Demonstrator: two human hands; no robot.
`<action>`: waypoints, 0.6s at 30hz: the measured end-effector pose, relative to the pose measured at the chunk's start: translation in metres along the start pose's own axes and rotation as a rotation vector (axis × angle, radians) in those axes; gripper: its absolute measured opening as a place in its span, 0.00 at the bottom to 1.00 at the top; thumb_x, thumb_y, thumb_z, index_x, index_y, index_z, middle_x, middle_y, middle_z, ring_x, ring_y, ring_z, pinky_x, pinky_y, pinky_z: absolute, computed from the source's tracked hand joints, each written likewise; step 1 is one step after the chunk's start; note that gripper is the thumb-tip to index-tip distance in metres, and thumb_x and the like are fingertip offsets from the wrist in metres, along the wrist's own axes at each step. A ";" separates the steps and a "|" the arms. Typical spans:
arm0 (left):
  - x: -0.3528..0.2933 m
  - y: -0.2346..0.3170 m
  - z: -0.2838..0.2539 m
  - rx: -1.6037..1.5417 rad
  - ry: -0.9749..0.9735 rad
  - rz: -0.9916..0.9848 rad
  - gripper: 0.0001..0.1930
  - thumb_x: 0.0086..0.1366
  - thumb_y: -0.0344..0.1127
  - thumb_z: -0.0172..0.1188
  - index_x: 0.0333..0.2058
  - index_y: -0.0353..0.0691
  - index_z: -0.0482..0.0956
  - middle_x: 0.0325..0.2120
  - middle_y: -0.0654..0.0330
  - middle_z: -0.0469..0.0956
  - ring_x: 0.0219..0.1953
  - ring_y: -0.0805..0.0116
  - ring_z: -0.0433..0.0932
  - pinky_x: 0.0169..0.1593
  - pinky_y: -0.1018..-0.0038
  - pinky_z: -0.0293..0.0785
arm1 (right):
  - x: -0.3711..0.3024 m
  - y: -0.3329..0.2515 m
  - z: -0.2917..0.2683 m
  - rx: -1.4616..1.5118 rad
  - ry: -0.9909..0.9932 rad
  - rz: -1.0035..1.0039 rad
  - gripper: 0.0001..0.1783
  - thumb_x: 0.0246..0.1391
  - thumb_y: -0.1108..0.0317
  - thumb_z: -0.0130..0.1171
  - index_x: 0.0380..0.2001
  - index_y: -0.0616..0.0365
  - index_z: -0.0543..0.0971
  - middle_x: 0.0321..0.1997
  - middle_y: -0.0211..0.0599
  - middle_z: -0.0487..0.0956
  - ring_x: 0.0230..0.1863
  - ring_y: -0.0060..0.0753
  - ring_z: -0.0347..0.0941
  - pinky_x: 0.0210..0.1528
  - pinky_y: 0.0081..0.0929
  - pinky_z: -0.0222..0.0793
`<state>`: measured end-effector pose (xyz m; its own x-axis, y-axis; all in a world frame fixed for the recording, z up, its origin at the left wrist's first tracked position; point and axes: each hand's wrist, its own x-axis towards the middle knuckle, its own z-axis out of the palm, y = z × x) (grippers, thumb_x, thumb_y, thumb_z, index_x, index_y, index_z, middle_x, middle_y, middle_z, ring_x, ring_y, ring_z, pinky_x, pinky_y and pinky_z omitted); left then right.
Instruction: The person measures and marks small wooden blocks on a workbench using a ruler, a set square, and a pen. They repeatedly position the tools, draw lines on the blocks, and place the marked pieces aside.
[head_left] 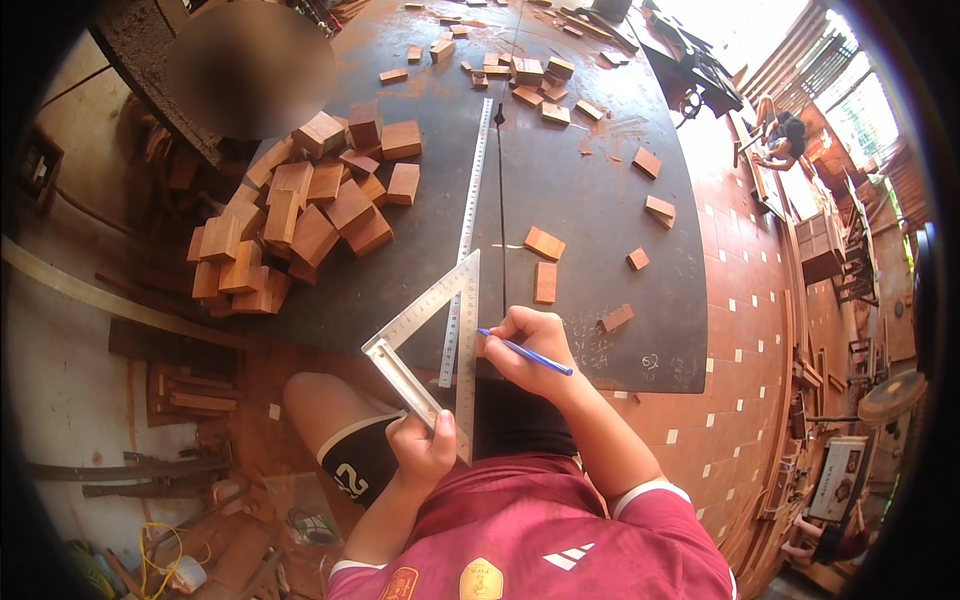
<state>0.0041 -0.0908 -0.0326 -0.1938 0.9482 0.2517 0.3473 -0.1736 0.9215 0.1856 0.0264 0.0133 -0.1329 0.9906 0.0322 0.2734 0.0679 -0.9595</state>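
My left hand [424,448] is closed on the lower corner of a metal triangle square [425,306], near its thick edge. The square lies at the table's near edge, its lower end reaching past it, and overlaps a long steel ruler [473,200] that runs away from me. My right hand [533,350] grips a blue pen [545,361]. The pen's tip is at the square's right-hand scale edge; whether it touches the surface I cannot tell. Just beyond my right hand, two small wooden blocks [545,283] lie on the dark tabletop [590,240].
A heap of reddish wooden blocks [320,205] covers the table's left side. More blocks [527,71] and offcuts are scattered at the far end. Chalk-like writing [650,360] marks the near right corner. Another person [785,140] is beyond the tiled floor [735,260] at right.
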 end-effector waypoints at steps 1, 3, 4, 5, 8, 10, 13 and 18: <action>0.000 0.001 0.000 0.006 0.000 0.000 0.13 0.68 0.32 0.58 0.23 0.33 0.77 0.15 0.59 0.75 0.18 0.67 0.77 0.25 0.69 0.71 | 0.000 -0.001 0.000 0.000 -0.004 0.010 0.15 0.52 0.71 0.69 0.20 0.66 0.74 0.17 0.34 0.77 0.25 0.12 0.70 0.24 0.23 0.68; 0.001 0.003 0.000 0.002 0.003 -0.002 0.13 0.67 0.32 0.58 0.23 0.33 0.77 0.15 0.59 0.75 0.18 0.67 0.77 0.25 0.69 0.71 | 0.000 -0.001 0.000 0.003 -0.012 0.020 0.15 0.52 0.71 0.69 0.19 0.66 0.74 0.17 0.34 0.76 0.24 0.12 0.69 0.24 0.23 0.68; 0.002 0.005 0.001 -0.008 0.006 -0.006 0.13 0.67 0.32 0.58 0.23 0.33 0.77 0.15 0.59 0.75 0.18 0.67 0.77 0.25 0.68 0.71 | 0.001 0.000 0.000 0.005 -0.016 0.019 0.15 0.51 0.71 0.69 0.19 0.66 0.74 0.17 0.34 0.76 0.24 0.12 0.69 0.24 0.23 0.67; 0.002 0.006 0.001 -0.018 0.009 -0.009 0.13 0.67 0.32 0.59 0.23 0.33 0.77 0.15 0.59 0.75 0.18 0.67 0.76 0.25 0.68 0.71 | 0.001 0.001 0.000 0.007 -0.020 0.019 0.15 0.51 0.71 0.69 0.19 0.66 0.74 0.17 0.34 0.76 0.24 0.12 0.69 0.24 0.23 0.67; 0.002 0.007 -0.001 -0.009 0.006 -0.013 0.13 0.67 0.32 0.59 0.23 0.33 0.77 0.15 0.58 0.74 0.17 0.66 0.75 0.25 0.67 0.70 | 0.001 -0.001 -0.009 -0.075 -0.125 -0.001 0.09 0.52 0.73 0.67 0.23 0.68 0.79 0.20 0.33 0.80 0.26 0.14 0.73 0.27 0.21 0.70; 0.003 0.009 -0.001 -0.001 0.006 -0.006 0.13 0.67 0.32 0.59 0.23 0.33 0.76 0.14 0.58 0.73 0.16 0.66 0.74 0.24 0.67 0.69 | 0.000 -0.001 -0.008 -0.055 -0.129 0.006 0.09 0.51 0.73 0.67 0.23 0.67 0.79 0.20 0.33 0.80 0.26 0.13 0.73 0.27 0.21 0.70; 0.003 0.009 0.000 -0.004 0.007 0.001 0.13 0.67 0.31 0.60 0.23 0.34 0.75 0.14 0.58 0.72 0.16 0.66 0.74 0.24 0.67 0.68 | 0.000 0.005 -0.005 0.003 -0.092 0.061 0.09 0.50 0.73 0.68 0.22 0.67 0.79 0.20 0.32 0.80 0.26 0.13 0.72 0.27 0.22 0.70; 0.003 0.007 0.001 -0.001 0.018 0.005 0.13 0.67 0.31 0.60 0.23 0.34 0.75 0.14 0.58 0.72 0.16 0.66 0.74 0.24 0.67 0.68 | -0.002 0.005 -0.002 -0.005 -0.074 0.036 0.09 0.50 0.74 0.67 0.22 0.67 0.79 0.21 0.31 0.80 0.26 0.13 0.72 0.27 0.21 0.70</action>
<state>0.0066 -0.0895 -0.0254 -0.2083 0.9424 0.2616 0.3476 -0.1787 0.9205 0.1890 0.0252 0.0092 -0.1925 0.9810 -0.0233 0.2836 0.0329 -0.9584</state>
